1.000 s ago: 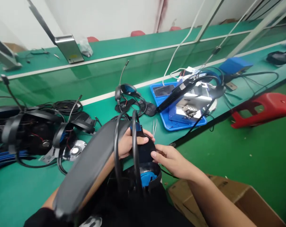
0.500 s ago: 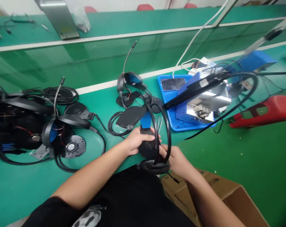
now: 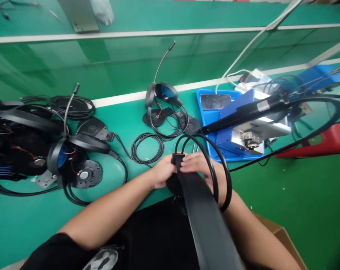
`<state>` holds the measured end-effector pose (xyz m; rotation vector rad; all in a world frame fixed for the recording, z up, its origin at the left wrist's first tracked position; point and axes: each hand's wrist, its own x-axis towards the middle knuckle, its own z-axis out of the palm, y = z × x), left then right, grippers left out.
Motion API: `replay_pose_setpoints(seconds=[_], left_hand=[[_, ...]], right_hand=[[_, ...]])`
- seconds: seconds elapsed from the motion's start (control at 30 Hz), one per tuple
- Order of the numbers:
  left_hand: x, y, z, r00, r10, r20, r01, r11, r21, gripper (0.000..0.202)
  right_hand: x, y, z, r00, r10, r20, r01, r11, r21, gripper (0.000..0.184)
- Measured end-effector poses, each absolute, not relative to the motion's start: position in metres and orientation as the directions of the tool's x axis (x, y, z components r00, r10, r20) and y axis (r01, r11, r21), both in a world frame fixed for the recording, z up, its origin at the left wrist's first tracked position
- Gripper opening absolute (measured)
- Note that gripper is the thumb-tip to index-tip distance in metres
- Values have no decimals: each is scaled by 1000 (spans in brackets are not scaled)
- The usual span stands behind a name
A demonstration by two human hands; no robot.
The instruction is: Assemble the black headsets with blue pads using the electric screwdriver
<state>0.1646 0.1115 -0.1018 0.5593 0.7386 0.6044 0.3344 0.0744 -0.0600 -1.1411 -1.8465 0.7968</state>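
Both of my hands are on a black headset (image 3: 199,202) at the bench's front edge. Its wide headband stretches toward my body, and two thick black bands arch over my right wrist. My left hand (image 3: 163,171) is closed around the earcup end, on its left side. From the right, my right hand (image 3: 202,167) grips the same end, fingers laid across the top of the band. The earcup's lower part is partly hidden by the headband and my hands. Just beyond them lies a coiled black cable (image 3: 147,148).
Opened headsets with microphone booms stand at the left (image 3: 87,142) and beyond my hands (image 3: 163,95). A blue tray (image 3: 199,99) at the right holds a phone (image 3: 215,101) and a metal-and-blue device (image 3: 243,131). A black handheld tool (image 3: 243,114) reaches across it. A cardboard box (image 3: 282,234) sits below.
The headset has been turned, so its headband now points toward my body and the blue part is out of sight. My right hand has moved up to the top of the band.
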Motion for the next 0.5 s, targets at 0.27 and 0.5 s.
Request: replay_pose_setpoints(seconds=[0.27, 0.5], left_hand=[[162, 113, -100, 676, 570, -467, -336, 803, 492, 28], [168, 110, -98, 655, 581, -483, -306, 789, 533, 36]], right_hand=[[354, 40, -79, -472, 823, 316, 507, 547, -666, 35], [342, 76, -54, 232, 972, 29, 373, -61, -926, 15]])
